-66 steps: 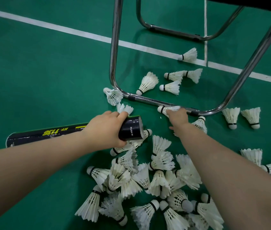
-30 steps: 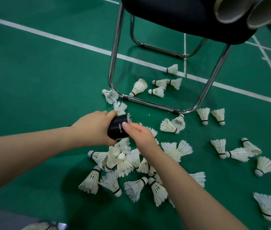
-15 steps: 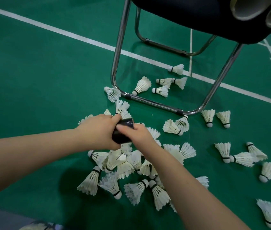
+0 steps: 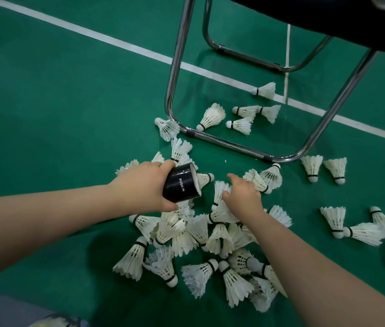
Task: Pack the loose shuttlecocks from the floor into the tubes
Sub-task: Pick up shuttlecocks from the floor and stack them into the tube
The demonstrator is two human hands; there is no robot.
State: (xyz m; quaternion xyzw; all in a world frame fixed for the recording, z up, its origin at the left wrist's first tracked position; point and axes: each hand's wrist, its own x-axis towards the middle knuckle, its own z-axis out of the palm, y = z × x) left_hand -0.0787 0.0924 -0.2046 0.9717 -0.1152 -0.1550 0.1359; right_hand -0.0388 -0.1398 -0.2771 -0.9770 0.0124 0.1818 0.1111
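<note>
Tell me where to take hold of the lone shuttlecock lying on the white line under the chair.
Pinch the shuttlecock at its round cork, coming from the picture's left and above: it lies on its side, cork pointing left, and its flared feathers look easily crushed.

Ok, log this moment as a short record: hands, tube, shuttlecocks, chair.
left hand: grips the black tube near its open end
right hand: down on the shuttlecock pile, beside the tube's mouth; grip unclear
tube: held above the pile, mouth toward the right hand
chair: metal frame standing on the green floor
loose shuttlecocks: scattered right of the pile, several more under the chair
</note>
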